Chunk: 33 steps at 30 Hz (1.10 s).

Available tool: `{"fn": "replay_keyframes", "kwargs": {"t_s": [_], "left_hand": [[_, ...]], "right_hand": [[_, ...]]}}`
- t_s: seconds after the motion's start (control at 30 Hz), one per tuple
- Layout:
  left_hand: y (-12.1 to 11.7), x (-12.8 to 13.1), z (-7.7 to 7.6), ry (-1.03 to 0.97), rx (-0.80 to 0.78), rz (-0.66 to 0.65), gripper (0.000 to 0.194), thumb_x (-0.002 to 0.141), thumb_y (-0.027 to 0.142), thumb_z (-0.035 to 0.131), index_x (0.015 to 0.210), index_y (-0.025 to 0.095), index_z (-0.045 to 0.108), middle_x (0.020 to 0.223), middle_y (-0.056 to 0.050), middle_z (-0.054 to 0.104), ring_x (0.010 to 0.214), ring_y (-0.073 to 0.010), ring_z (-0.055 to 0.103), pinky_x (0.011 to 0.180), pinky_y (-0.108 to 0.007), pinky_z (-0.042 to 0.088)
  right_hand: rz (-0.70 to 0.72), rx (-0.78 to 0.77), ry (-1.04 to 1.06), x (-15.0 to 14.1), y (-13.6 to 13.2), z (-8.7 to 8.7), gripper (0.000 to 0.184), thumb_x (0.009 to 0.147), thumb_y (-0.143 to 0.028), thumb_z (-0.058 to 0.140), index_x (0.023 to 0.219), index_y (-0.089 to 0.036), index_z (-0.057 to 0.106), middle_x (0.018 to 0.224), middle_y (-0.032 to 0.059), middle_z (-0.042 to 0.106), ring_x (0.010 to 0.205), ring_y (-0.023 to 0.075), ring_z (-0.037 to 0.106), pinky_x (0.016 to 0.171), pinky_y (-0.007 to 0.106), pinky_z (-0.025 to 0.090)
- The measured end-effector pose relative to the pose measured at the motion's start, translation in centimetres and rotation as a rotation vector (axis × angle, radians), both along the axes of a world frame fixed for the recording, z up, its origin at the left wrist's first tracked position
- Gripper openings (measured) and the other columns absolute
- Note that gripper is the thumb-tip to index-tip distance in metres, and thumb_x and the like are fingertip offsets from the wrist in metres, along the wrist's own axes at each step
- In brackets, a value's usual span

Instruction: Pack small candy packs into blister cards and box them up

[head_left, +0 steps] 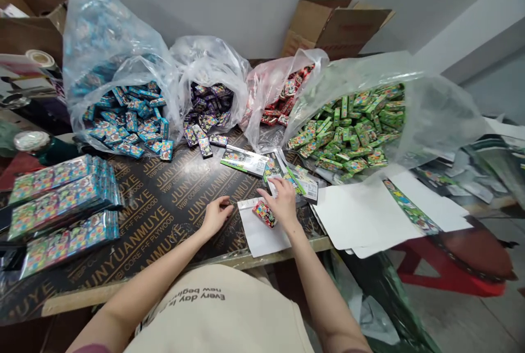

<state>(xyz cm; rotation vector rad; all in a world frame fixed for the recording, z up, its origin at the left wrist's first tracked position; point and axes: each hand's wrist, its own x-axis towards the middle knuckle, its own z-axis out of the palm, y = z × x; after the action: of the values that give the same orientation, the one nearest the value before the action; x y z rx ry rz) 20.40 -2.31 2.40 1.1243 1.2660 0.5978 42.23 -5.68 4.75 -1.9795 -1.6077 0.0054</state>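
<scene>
My left hand (pixel 217 216) rests at the table's front, fingers loosely curled with a gap at the thumb, holding nothing. Just right of it lies a white sheet (pixel 262 241). On this sheet is a small red patterned box (pixel 264 214), partly beneath my right hand (pixel 283 202). That hand's thumb and forefinger are apart; its other fingers are partly hidden. Beyond it lie flat printed packages (pixel 244 160) with green and black edges. A few loose dark purple boxes (pixel 203 142) lie farther back.
Clear plastic bags hold blue boxes (pixel 131 115), purple boxes (pixel 211 101), red boxes (pixel 289 90) and green boxes (pixel 356 126). Wrapped multicoloured packs (pixel 57 210) are stacked at left. White sheets (pixel 365 213) overhang the right edge near a red stool (pixel 455 265). Cardboard boxes (pixel 334 27) stand behind.
</scene>
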Motion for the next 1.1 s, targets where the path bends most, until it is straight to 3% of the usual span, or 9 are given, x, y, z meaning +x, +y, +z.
{"fn": "replay_keyframes", "kwargs": {"t_s": [0.13, 0.3, 0.4, 0.5, 0.63, 0.7, 0.87, 0.97, 1.1], "left_hand": [[0.4, -3.8, 0.3, 0.016, 0.075, 0.004, 0.037, 0.067, 0.022, 0.072, 0.103, 0.014, 0.067, 0.098, -0.01, 0.071, 0.06, -0.0123, 0.065, 0.053, -0.021, 0.051], [1.4, -7.3, 2.1, -0.085, 0.024, 0.101, 0.041, 0.061, 0.029, 0.078, 0.097, 0.013, 0.067, 0.094, -0.009, 0.07, 0.062, -0.0128, 0.065, 0.056, -0.023, 0.051], [2.0, -7.7, 3.4, -0.193, -0.029, 0.2, 0.058, 0.059, 0.034, 0.081, 0.11, 0.014, 0.062, 0.108, -0.013, 0.066, 0.075, -0.0158, 0.066, 0.066, -0.026, 0.053], [2.5, -6.7, 4.1, -0.38, 0.004, 0.295, 0.077, 0.057, 0.035, 0.082, 0.126, 0.022, 0.052, 0.132, -0.013, 0.054, 0.105, -0.0217, 0.061, 0.086, -0.029, 0.049], [2.9, -5.7, 4.6, -0.539, -0.081, 0.409, 0.058, 0.064, 0.047, 0.072, 0.112, 0.016, 0.061, 0.117, -0.011, 0.063, 0.11, -0.0238, 0.058, 0.092, -0.031, 0.045], [2.6, -6.3, 5.0, -0.621, -0.192, 0.372, 0.053, 0.067, 0.054, 0.064, 0.1, 0.012, 0.066, 0.099, -0.011, 0.069, 0.096, -0.0235, 0.063, 0.085, -0.032, 0.047], [0.4, -8.8, 5.7, -0.705, -0.231, 0.007, 0.05, 0.066, 0.052, 0.064, 0.095, 0.012, 0.069, 0.095, -0.012, 0.07, 0.083, -0.0209, 0.064, 0.073, -0.027, 0.047], [-0.7, -9.6, 5.3, -0.684, -0.193, -0.102, 0.052, 0.064, 0.049, 0.067, 0.102, 0.014, 0.068, 0.105, -0.013, 0.068, 0.087, -0.0214, 0.064, 0.071, -0.027, 0.046], [-1.0, -10.5, 5.1, -0.666, -0.204, -0.115, 0.057, 0.065, 0.047, 0.067, 0.112, 0.017, 0.064, 0.102, -0.012, 0.067, 0.086, -0.0207, 0.063, 0.072, -0.028, 0.044]], "right_hand": [[0.127, -0.226, -0.242, -0.5, 6.7, 0.5, 0.05, 0.078, -0.025, 0.06, 0.127, -0.014, 0.051, 0.136, 0.021, 0.047, 0.125, 0.0352, 0.042, 0.099, 0.049, 0.033], [0.212, -0.421, -0.376, -2.0, 10.9, 1.5, 0.035, 0.082, -0.005, 0.042, 0.113, -0.009, 0.057, 0.102, 0.0212, 0.066, 0.097, 0.0277, 0.063, 0.082, 0.036, 0.044], [0.25, -0.412, -0.364, -4.9, 9.7, 3.3, 0.037, 0.086, -0.005, 0.034, 0.115, -0.013, 0.056, 0.093, 0.0171, 0.069, 0.079, 0.0238, 0.067, 0.071, 0.031, 0.046], [0.387, -0.375, -0.209, -10.1, 6.3, 5.3, 0.044, 0.088, -0.008, 0.034, 0.129, -0.016, 0.048, 0.097, 0.0148, 0.071, 0.079, 0.0236, 0.069, 0.072, 0.032, 0.049], [0.754, -0.279, 0.163, -15.7, 2.4, 6.5, 0.042, 0.091, -0.023, 0.042, 0.133, -0.017, 0.047, 0.122, 0.014, 0.063, 0.106, 0.0249, 0.063, 0.089, 0.037, 0.049], [0.809, -0.201, 0.325, -16.1, 2.1, 6.7, 0.04, 0.091, -0.033, 0.048, 0.128, -0.018, 0.051, 0.126, 0.0124, 0.06, 0.114, 0.0242, 0.058, 0.095, 0.038, 0.046], [0.514, 0.04, 0.501, -14.1, 4.7, 6.9, 0.037, 0.082, -0.04, 0.062, 0.113, -0.02, 0.058, 0.107, 0.0097, 0.063, 0.101, 0.0232, 0.059, 0.09, 0.039, 0.047], [0.506, 0.032, 0.518, -14.0, 5.6, 7.0, 0.035, 0.075, -0.04, 0.068, 0.102, -0.02, 0.059, 0.095, 0.0068, 0.063, 0.089, 0.0218, 0.059, 0.08, 0.036, 0.048], [0.603, -0.035, 0.522, -14.4, 5.3, 7.4, 0.027, 0.071, -0.041, 0.073, 0.074, -0.019, 0.058, 0.075, 0.0015, 0.058, 0.071, 0.0167, 0.055, 0.067, 0.029, 0.046]]}}
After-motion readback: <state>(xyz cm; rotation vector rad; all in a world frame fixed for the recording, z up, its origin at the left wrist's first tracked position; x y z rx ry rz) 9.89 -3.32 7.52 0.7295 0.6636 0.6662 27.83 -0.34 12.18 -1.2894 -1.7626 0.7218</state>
